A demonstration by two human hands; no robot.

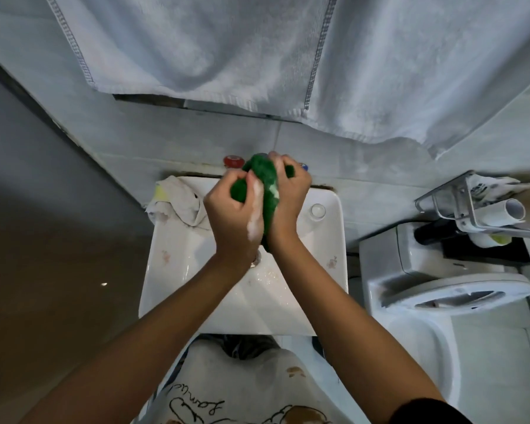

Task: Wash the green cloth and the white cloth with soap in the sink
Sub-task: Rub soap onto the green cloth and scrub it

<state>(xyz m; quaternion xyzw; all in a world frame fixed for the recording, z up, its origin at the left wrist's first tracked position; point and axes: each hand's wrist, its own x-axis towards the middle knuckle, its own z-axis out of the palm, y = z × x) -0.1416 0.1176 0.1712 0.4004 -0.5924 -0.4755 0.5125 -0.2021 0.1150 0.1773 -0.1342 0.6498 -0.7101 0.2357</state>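
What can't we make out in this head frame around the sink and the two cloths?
- Tap spout, head view: hidden behind the green cloth and both hands; only a red knob shows plainly.
- Drain: mostly covered by the left hand and its wrist.
- Soap bar: none visible; only suds on the hands.
- White cloth: partly behind the left hand.
- Right hand: fingertips buried in the green cloth.

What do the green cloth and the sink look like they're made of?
Green cloth: looks like fuzzy microfibre or terry, given its nubby matte pile; suds cling to it. Sink: probably glazed ceramic, since it is glossy white with small printed flowers.
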